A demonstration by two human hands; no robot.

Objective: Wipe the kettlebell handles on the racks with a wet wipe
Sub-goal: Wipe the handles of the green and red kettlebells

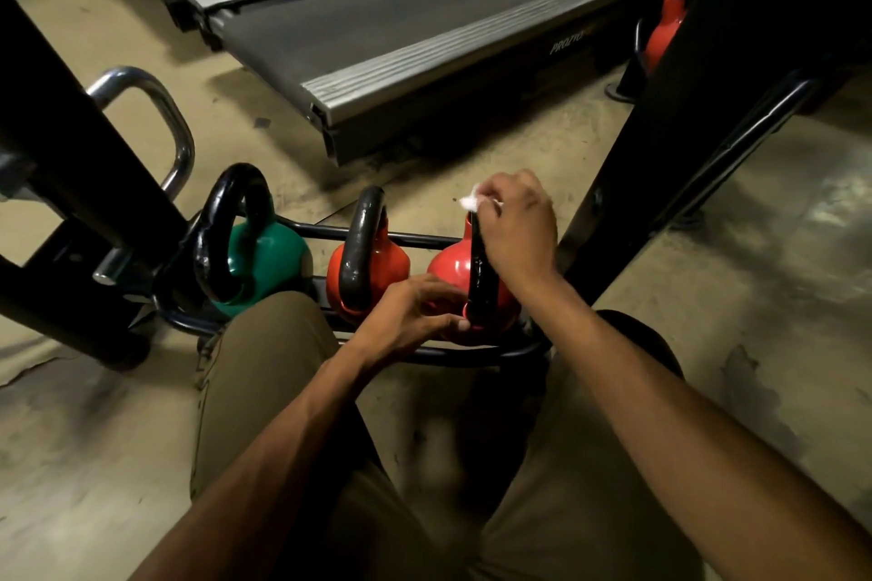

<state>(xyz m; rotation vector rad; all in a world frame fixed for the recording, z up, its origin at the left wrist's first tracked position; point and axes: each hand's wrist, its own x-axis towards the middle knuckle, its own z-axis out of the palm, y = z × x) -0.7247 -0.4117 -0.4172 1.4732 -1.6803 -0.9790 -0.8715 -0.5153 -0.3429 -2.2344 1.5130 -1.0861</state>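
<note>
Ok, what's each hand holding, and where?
Right hand pinches a white wipe atop the black handle of the rightmost red kettlebell; left hand holds that kettlebell's body by the handle's base.

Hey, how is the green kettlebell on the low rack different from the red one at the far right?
The green kettlebell shows the opening of its handle loop; the right red kettlebell has its handle edge-on to the camera. No hand touches the green kettlebell; the right hand pinches a wet wipe at the red one's handle top, and the left hand holds its base. Both have black handles and share the low rack.
</note>
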